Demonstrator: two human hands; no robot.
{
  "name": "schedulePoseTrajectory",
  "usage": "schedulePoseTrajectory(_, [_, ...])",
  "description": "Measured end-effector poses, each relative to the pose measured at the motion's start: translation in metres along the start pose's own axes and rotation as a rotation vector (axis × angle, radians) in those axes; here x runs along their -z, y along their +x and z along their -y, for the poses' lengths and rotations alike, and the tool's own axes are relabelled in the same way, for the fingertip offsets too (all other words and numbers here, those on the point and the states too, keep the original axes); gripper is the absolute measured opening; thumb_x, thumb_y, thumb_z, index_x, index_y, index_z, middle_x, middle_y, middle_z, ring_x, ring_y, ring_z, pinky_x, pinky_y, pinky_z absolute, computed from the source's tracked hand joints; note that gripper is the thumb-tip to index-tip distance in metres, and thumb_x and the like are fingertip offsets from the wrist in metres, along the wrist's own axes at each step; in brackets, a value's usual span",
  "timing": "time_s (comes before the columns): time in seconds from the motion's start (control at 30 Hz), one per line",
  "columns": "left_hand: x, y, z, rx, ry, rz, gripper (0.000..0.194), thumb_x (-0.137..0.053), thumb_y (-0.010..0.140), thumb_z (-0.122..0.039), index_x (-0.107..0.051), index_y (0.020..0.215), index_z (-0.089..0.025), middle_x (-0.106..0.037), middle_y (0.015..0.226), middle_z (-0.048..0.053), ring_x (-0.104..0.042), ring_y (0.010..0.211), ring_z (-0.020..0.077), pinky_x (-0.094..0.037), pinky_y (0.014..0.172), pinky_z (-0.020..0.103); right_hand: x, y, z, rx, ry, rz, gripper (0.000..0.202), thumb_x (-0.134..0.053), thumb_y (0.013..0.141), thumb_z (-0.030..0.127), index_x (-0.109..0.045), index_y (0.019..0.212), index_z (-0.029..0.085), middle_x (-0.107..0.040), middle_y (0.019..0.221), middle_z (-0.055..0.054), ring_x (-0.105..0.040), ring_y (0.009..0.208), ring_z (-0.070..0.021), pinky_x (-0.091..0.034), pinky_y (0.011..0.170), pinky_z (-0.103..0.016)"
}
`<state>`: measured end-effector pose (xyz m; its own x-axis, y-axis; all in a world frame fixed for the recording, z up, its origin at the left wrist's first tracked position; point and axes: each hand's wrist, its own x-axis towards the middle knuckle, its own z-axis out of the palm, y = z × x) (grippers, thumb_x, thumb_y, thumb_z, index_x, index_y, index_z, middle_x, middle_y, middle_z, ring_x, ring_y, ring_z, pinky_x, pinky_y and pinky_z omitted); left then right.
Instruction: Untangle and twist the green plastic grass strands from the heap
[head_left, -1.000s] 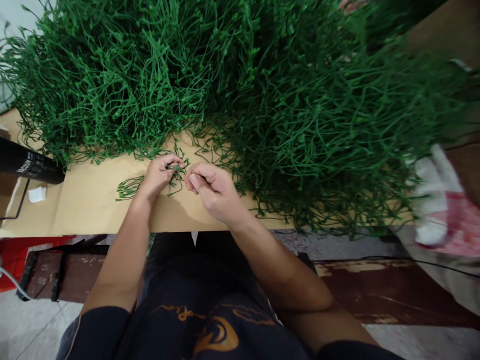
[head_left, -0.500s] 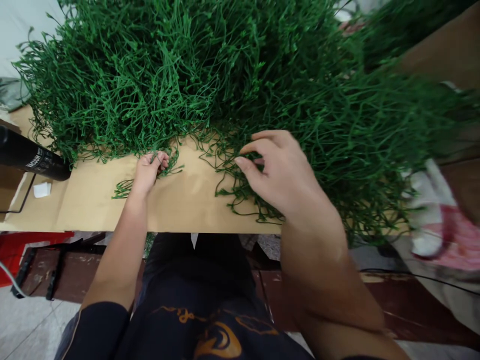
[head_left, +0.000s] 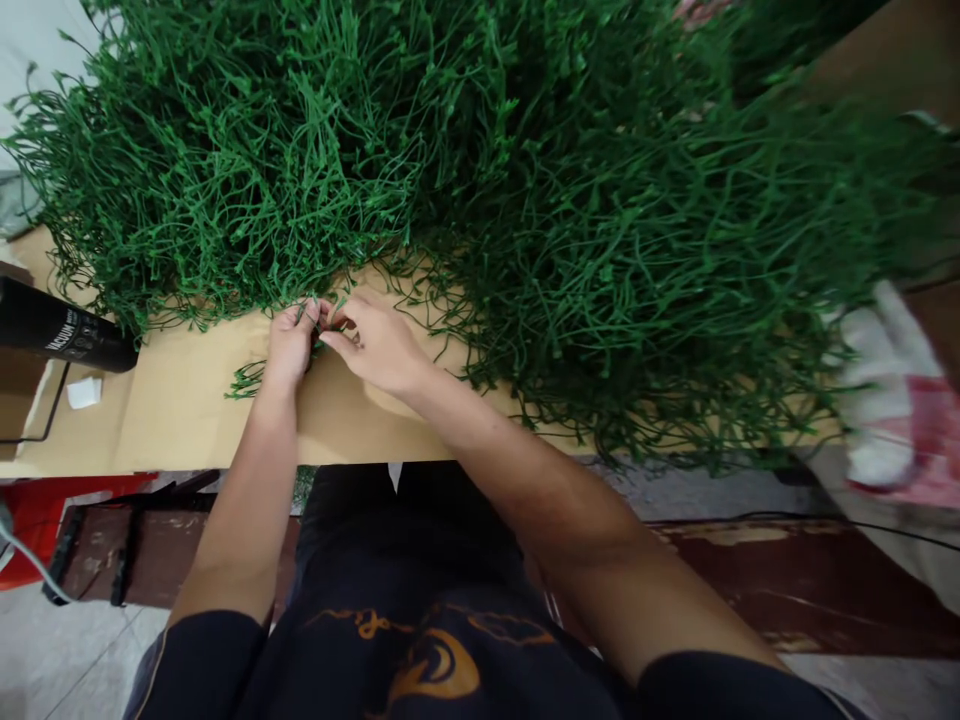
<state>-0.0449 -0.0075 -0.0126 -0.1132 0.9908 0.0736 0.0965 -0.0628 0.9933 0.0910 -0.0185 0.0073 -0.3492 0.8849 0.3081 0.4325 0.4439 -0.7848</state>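
Fingers of the left hand (head_left: 292, 342) pinch a thin green stem (head_left: 303, 309). Beside them, the right hand's (head_left: 373, 343) fingers curl, thumb and forefinger slightly parted; whether they grip anything is unclear.

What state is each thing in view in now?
Left hand, closed on green stems
Right hand, fingers curled, grip unclear
Stem pile, loose, tangled
Small bunch, lying by left forearm
Cardboard, partly covered by stems
Black bottle, open or shut not visible
White scrap, lying on cardboard
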Motion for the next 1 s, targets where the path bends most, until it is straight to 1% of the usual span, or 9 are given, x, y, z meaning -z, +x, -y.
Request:
schedulePoseTrajectory(0.2, [0.001,0.003,-0.001,0.003,0.005,0.035,0.033,-0.057,0.077,-0.048,-0.054,0.064,-0.017,-0.049,0.055,-0.002,-0.039,0.047,0.0062,-0.032,0.046,0.021,0.005,-0.003,-0.006,0.064,0.222,-0.053,0.014,-0.05,0.083,0.025,-0.053,0.071,0.018,-0.055,0.079,-0.005,-0.051,0.08,-0.0157,-0.044,0.075,-0.032])
schedulePoseTrajectory(0.4, [-0.002,0.008,0.0,0.08,-0.003,-0.089,0.033,-0.055,0.079,-0.047,-0.051,0.066,-0.018,-0.045,0.052,-0.004,-0.034,0.042,0.0047,-0.029,0.042,0.021,-0.002,-0.033,0.012,0.098,0.504,-0.08,0.025,-0.038,0.09,0.033,-0.053,0.076,0.019,-0.056,0.069,-0.001,-0.052,0.063,-0.0096,-0.043,0.062,-0.025])
schedulePoseTrajectory(0.53, [-0.005,0.012,-0.001,0.123,-0.028,-0.253,0.03,-0.056,0.082,-0.039,-0.047,0.064,-0.017,-0.043,0.053,-0.005,-0.033,0.041,0.003,-0.026,0.038,0.019,0.006,-0.058,0.044,0.483,0.317,-0.038,0.02,-0.035,0.087,0.017,-0.052,0.076,0.019,-0.056,0.064,0.0,-0.05,0.06,-0.0088,-0.043,0.062,-0.023])
schedulePoseTrajectory(0.6, [-0.006,0.011,-0.004,0.129,-0.059,-0.275,0.029,-0.056,0.082,-0.036,-0.048,0.064,-0.016,-0.044,0.053,-0.005,-0.034,0.04,0.0022,-0.026,0.038,0.018,0.02,-0.059,0.048,0.584,0.105,-0.045,0.02,-0.036,0.086,0.016,-0.054,0.077,0.018,-0.058,0.068,-0.002,-0.051,0.065,-0.0109,-0.044,0.065,-0.025])
schedulePoseTrajectory(0.67, [-0.005,0.009,-0.007,0.144,-0.105,-0.265,0.029,-0.055,0.082,-0.036,-0.05,0.064,-0.015,-0.046,0.052,-0.006,-0.035,0.038,0.0014,-0.029,0.038,0.016,0.041,-0.054,0.038,0.452,-0.115,-0.109,0.021,-0.037,0.087,0.02,-0.056,0.078,0.018,-0.06,0.072,-0.003,-0.052,0.069,-0.0132,-0.044,0.067,-0.028])
schedulePoseTrajectory(0.73, [-0.003,0.007,-0.008,0.168,-0.153,-0.245,0.03,-0.055,0.083,-0.038,-0.051,0.064,-0.015,-0.046,0.05,-0.006,-0.036,0.036,0.0011,-0.03,0.038,0.015,0.063,-0.047,0.019,0.216,-0.294,-0.234,0.02,-0.042,0.087,0.027,-0.058,0.085,0.016,-0.06,0.079,-0.006,-0.053,0.074,-0.0167,-0.045,0.07,-0.033])
schedulePoseTrajectory(0.83, [-0.001,0.007,-0.007,0.178,-0.184,-0.212,0.032,-0.055,0.082,-0.042,-0.052,0.064,-0.015,-0.046,0.048,-0.006,-0.037,0.035,0.0011,-0.031,0.036,0.015,0.085,-0.041,-0.004,-0.002,-0.454,-0.421,0.029,-0.051,0.083,0.035,-0.055,0.104,0.016,-0.058,0.103,-0.014,-0.051,0.095,-0.0257,-0.044,0.082,-0.045])
schedulePoseTrajectory(0.9, [-0.001,0.008,-0.006,0.167,-0.185,-0.188,0.033,-0.055,0.081,-0.044,-0.053,0.065,-0.015,-0.047,0.048,-0.006,-0.038,0.035,0.0011,-0.031,0.036,0.014,0.081,-0.041,-0.005,0.011,-0.478,-0.435,0.037,-0.053,0.081,0.037,-0.052,0.113,0.017,-0.052,0.115,-0.016,-0.046,0.106,-0.0287,-0.04,0.09,-0.049])
schedulePoseTrajectory(1.0, [-0.002,0.008,-0.004,0.154,-0.182,-0.161,0.032,-0.055,0.081,-0.044,-0.053,0.066,-0.015,-0.048,0.048,-0.006,-0.039,0.035,0.0014,-0.031,0.036,0.015,0.048,-0.036,0.01,0.104,-0.425,-0.219,0.036,-0.055,0.081,0.033,-0.054,0.111,0.014,-0.052,0.114,-0.015,-0.045,0.107,-0.0277,-0.04,0.094,-0.047])
